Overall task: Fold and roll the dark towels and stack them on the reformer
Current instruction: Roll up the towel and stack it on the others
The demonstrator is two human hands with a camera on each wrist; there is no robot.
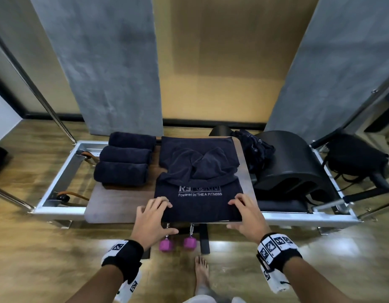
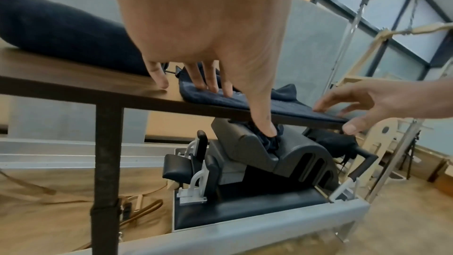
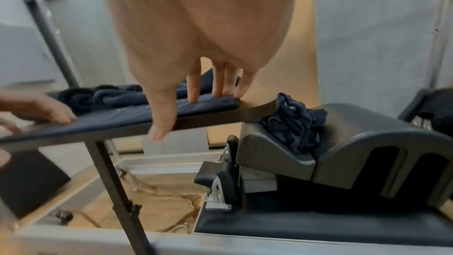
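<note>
Left grip [image 1: 153, 212] and right grip [image 1: 243, 209] spread, fingers flat on the near corners of the dark towel [image 1: 198, 182] on the desk [image 1: 114, 206].

A Pilates or fitness studio, by the gear: a metal-framed reformer [image 1: 64, 209] with a black padded carriage runs across the wooden floor; a black arched spine barrel [image 1: 291, 162] sits on it at the right; two small pink dumbbells [image 1: 178, 243] lie on the near floor. A dark towel [image 1: 200, 200] bears the words "Powered by THEA FITNESS"; steel tower poles and a pale wooden apparatus [image 2: 367, 88] stand off to the right.
</note>
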